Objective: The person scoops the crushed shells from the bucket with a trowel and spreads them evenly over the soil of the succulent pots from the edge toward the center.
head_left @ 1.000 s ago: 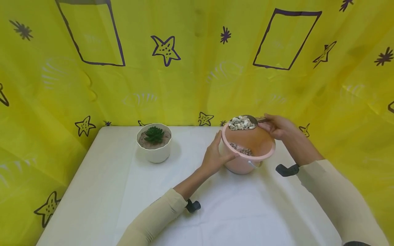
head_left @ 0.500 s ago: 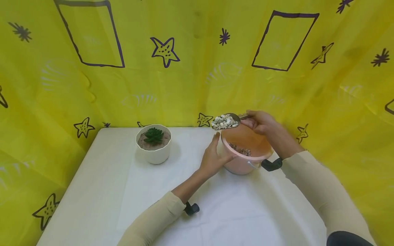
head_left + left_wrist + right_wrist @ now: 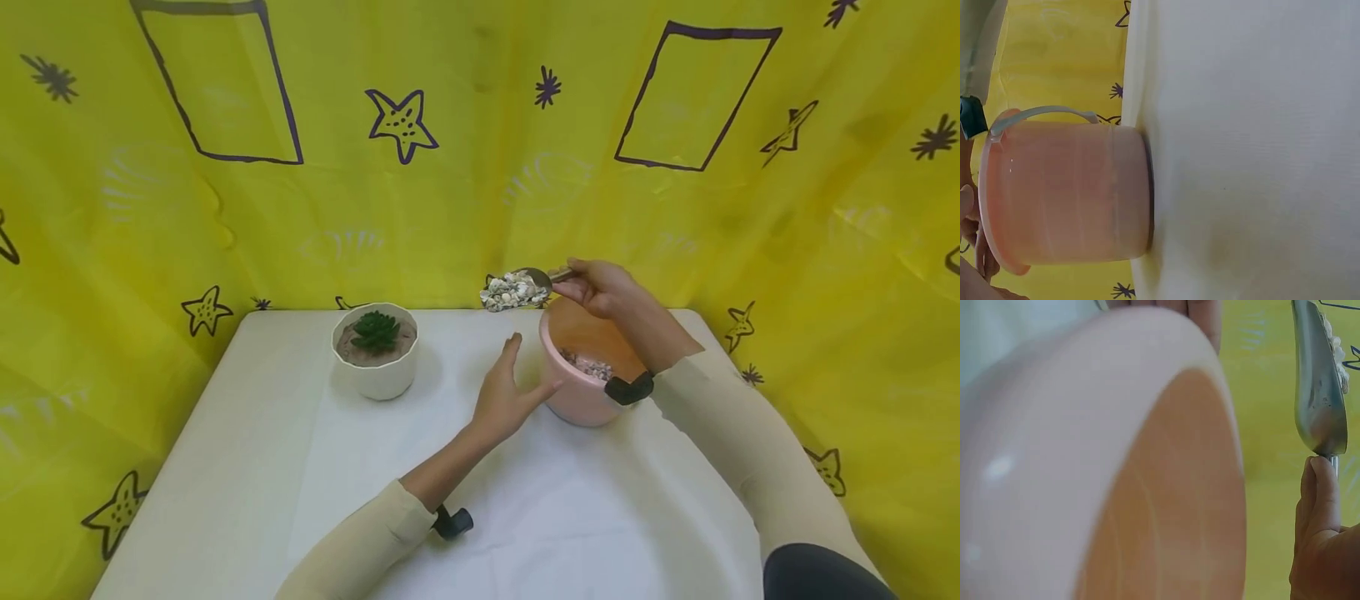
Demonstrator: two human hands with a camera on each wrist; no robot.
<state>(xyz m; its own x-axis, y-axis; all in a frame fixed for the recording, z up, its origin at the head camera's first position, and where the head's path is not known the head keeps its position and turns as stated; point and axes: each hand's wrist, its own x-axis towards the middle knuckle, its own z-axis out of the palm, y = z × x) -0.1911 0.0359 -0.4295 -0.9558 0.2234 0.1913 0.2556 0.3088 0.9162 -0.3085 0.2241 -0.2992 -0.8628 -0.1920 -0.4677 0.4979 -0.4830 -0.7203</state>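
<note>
My right hand (image 3: 600, 287) holds the handle of a metal scoop (image 3: 537, 277) above and left of the bucket's far rim. White pebbles or small shells (image 3: 512, 292) fill the scoop's bowl, which lies about level. The pink bucket (image 3: 577, 404) stands upright on the table, with more small stones (image 3: 588, 366) at its bottom. Beside its left side is my left hand (image 3: 498, 400), thumb and fingers extended, the thumb tip right by the rim. The scoop (image 3: 1319, 394) shows side-on in the right wrist view. A pale handle (image 3: 1047, 112) hangs along the bucket in the left wrist view.
A white pot (image 3: 381, 379) with a green succulent (image 3: 376, 331) in sandy soil stands at the back left of the white-covered table (image 3: 360, 467). Behind the table hangs a yellow curtain (image 3: 465, 200) printed with stars and fish.
The loaded scoop has moved left, from over the bucket to past its left rim. My left hand has eased back from the bucket's side. The bucket stays in place.
</note>
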